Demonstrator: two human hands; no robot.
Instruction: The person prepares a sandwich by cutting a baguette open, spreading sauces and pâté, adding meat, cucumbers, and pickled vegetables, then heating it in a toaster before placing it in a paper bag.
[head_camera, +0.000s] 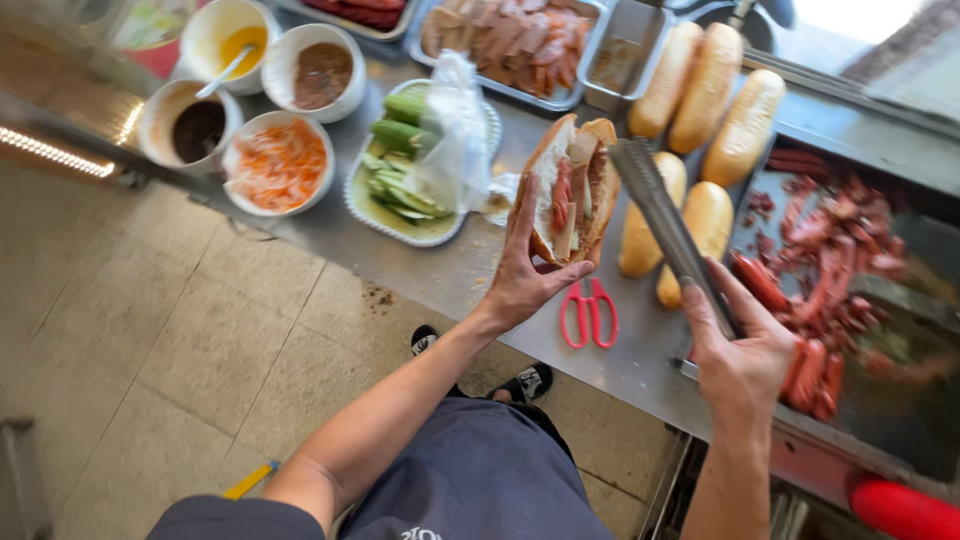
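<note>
My left hand (522, 268) cradles an opened baguette sandwich (568, 190) filled with sliced meats and red pieces, holding it above the steel counter (440, 275). My right hand (738, 350) grips metal tongs (662, 220), whose tips point toward the sandwich's top end. Red-handled scissors (590, 312) lie on the counter just below the sandwich. Plain bread rolls (706, 95) lie to the right of the sandwich.
A griddle with red sausages (830, 270) is at right. A plate of cucumber slices (400, 170) with a plastic bag, a bowl of pickled carrot (280, 165), sauce bowls (200, 125) and a tray of sliced meat (510, 40) sit at left and back. Tiled floor (180, 350) lies below.
</note>
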